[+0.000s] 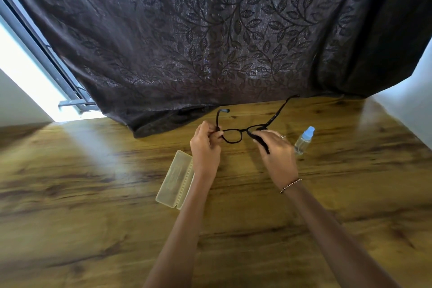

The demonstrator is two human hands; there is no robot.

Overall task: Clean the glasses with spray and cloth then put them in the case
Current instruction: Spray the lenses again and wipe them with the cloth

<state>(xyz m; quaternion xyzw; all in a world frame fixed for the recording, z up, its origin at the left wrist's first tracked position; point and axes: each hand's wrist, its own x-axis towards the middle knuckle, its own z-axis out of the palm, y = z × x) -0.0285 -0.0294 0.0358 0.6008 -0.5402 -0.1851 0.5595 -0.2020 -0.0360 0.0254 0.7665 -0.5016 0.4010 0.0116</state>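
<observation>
At centre frame our left hand (205, 145) pinches the glasses (243, 132) at the left corner of the frame, where the temple hinges, fingers pressed together around it. Our right hand (277, 151) is closed over the right lens with a dark cloth (261, 141) between fingers and glass; a strip of the cloth hangs down beside the palm. Both grips are therefore pressed shut, one on the frame, one on cloth and lens.

The glasses hang above the counter (93, 170), their front running left to right between our hands, both temples unfolded and pointing away toward the upper part of the frame. We judge the wiping to be under way, with the left lens bare and the right one covered.

The case (175, 180) lies open on the counter below and left of the left hand, just beside that forearm, its long axis running from lower left to upper right. The left hand is the nearer one to it, so the glasses must swing down-left and their temples fold first. The spray bottle (304, 140) lies tilted just right of our right hand.
</observation>
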